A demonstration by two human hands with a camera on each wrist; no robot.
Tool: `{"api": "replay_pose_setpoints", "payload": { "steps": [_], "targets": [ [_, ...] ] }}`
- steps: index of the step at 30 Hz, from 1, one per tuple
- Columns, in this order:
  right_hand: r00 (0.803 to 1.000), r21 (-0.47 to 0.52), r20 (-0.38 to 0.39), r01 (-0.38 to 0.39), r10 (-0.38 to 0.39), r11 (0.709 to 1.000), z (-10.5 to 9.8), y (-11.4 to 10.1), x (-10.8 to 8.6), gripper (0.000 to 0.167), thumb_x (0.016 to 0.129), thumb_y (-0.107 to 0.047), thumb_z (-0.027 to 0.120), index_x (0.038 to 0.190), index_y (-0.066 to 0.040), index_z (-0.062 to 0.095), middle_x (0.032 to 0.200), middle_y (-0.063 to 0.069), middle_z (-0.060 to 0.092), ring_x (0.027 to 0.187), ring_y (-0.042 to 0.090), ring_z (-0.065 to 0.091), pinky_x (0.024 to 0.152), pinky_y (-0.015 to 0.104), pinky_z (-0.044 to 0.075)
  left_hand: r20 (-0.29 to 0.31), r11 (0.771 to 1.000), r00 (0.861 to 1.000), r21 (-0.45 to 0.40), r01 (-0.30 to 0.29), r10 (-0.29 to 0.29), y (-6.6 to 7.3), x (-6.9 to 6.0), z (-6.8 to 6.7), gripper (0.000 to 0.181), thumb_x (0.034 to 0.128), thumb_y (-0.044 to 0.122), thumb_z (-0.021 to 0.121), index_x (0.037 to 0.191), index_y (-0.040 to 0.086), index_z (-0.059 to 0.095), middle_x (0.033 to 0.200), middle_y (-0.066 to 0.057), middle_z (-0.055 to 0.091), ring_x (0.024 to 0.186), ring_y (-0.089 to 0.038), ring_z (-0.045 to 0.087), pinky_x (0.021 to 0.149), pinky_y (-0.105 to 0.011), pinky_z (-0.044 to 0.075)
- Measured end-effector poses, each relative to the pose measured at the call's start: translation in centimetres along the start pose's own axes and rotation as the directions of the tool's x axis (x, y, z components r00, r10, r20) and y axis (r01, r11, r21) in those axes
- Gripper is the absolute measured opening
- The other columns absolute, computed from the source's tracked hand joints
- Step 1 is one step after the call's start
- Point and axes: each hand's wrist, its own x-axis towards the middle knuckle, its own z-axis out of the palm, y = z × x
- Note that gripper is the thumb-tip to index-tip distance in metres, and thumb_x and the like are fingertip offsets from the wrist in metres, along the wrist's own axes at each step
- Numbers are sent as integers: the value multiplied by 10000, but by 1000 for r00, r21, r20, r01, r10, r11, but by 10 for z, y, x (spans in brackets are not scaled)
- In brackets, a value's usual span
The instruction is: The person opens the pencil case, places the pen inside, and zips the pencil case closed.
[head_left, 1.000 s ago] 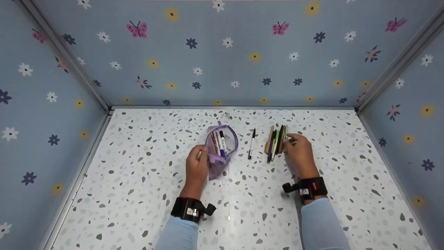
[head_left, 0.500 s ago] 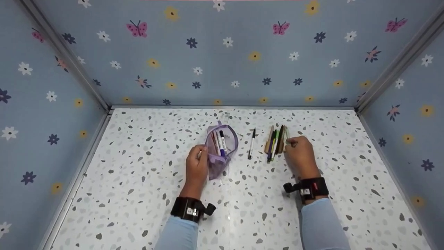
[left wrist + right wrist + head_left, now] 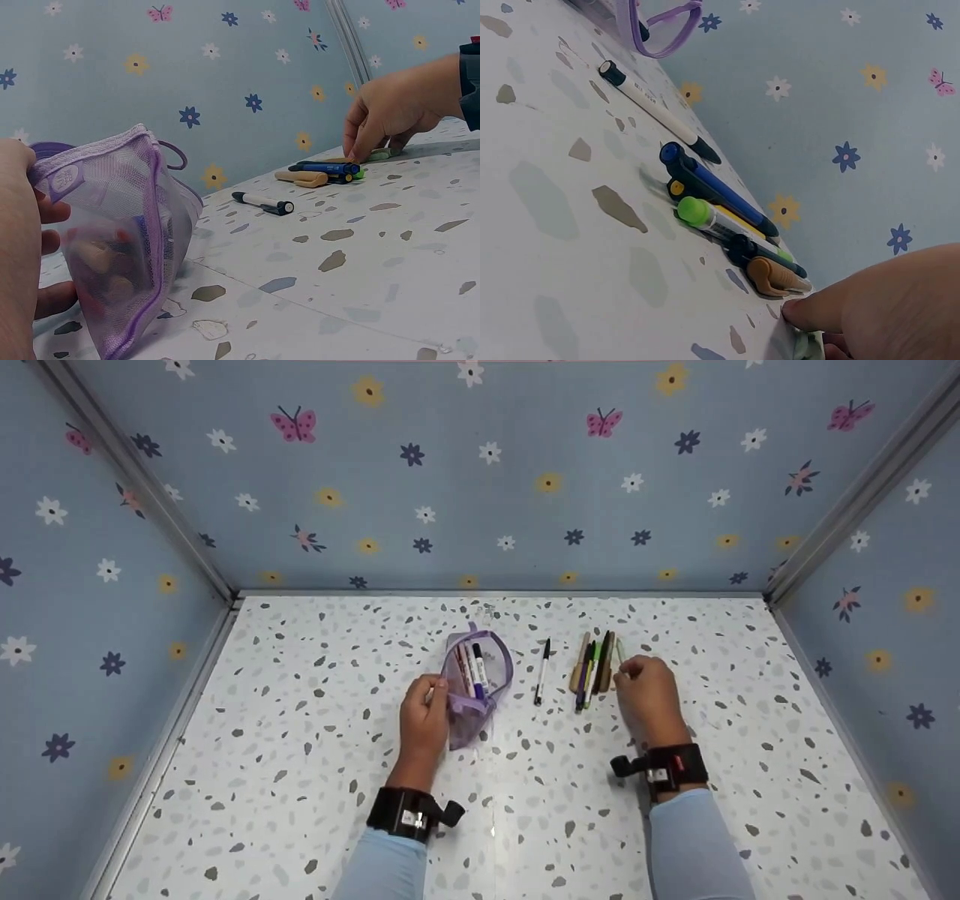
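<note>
Right hand [image 3: 646, 694]: thumb and fingertips pinch a slim pale green pen [image 3: 620, 649], far right of the pen group. Left hand [image 3: 423, 724]: fingers curled round the left side of a purple mesh zip pouch [image 3: 466, 727], gripping it at the rim; its mouth gapes open. Inside the pouch, white-barrelled markers [image 3: 480, 667] lean side by side, other contents blurred through the mesh. Between pouch and group, a white pen with black ends [image 3: 542, 671] lies alone. Group just left of the right hand: tan pen with a clip [image 3: 303, 178], dark blue pen [image 3: 724, 187], white pen with bright green ends [image 3: 720, 223], more alongside. All on a white speckled tabletop [image 3: 300, 780]; blue flowered wall [image 3: 480, 510] behind.
</note>
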Motion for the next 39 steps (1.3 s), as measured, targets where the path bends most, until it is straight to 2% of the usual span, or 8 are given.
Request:
{"api": "replay_pose_setpoints", "payload": {
  "steps": [6,12,16,21,26,32,36,39],
  "targets": [
    [998,-103,-32,55,-59,993,-1,0,2,414,1115,-171,583,1499,-86,713,1295,160,714,1094,326,724,934,473,625,9,1000,1000,-7,13,-13,1,-1,1,195,1164,186,610,1094,46,726,1224,-163,744,1159,-304,738,964,-385,685],
    [998,-118,-49,30,-36,993,1,-3,0,415,1138,-224,547,1495,-113,726,1428,152,666,1201,346,696,1039,531,607,2,1000,1000,-4,16,-16,2,-2,1,183,1157,176,619,1076,49,723,1201,-160,745,1149,-290,726,961,-370,672],
    [999,-134,-37,20,-25,991,0,-4,-2,418,1165,-239,504,1506,-121,715,1492,168,643,1326,398,662,1152,596,559,6,1000,1000,3,20,-20,1,-1,-1,186,1158,187,621,1067,58,720,1183,-147,743,1114,-266,712,938,-371,663],
    [999,-152,-17,41,-45,987,-2,-3,0,443,1186,-244,449,1512,-101,712,1605,183,644,1467,425,624,1225,629,517,0,1000,1000,13,-1,1,0,0,-1,196,1160,178,615,1063,54,731,1174,-145,751,1126,-249,698,983,-379,620],
    [1000,-151,-11,25,-27,988,-2,-4,4,419,1178,-213,492,1507,-55,699,1576,213,632,1403,428,647,1173,609,561,-1,1000,1000,-1,4,-4,0,0,-1,201,1161,189,618,1057,65,737,1176,-132,754,1104,-222,688,969,-362,608],
    [999,-159,-16,25,-28,987,-5,-3,7,390,1174,-189,536,1488,-30,704,1470,241,712,1305,433,715,1088,587,615,-6,1000,1000,1,0,0,0,0,-2,193,1157,184,627,1052,65,737,1183,-140,758,1105,-231,695,971,-369,609],
    [1000,-148,-11,25,-27,989,-8,-9,6,394,1164,-196,564,1499,-41,702,1355,228,741,1186,384,735,983,497,623,-13,1000,1000,6,-9,9,-1,1,-1,188,1153,169,636,1049,56,744,1175,-143,764,1124,-240,702,981,-348,607],
    [999,-119,-16,48,-51,992,-11,-17,4,387,1132,-178,609,1474,-37,724,1333,247,744,1125,376,732,932,468,614,-12,1000,1000,11,-18,18,0,1,0,186,1150,161,644,1041,47,743,1165,-150,767,1140,-249,706,996,-339,609]
  ]
}}
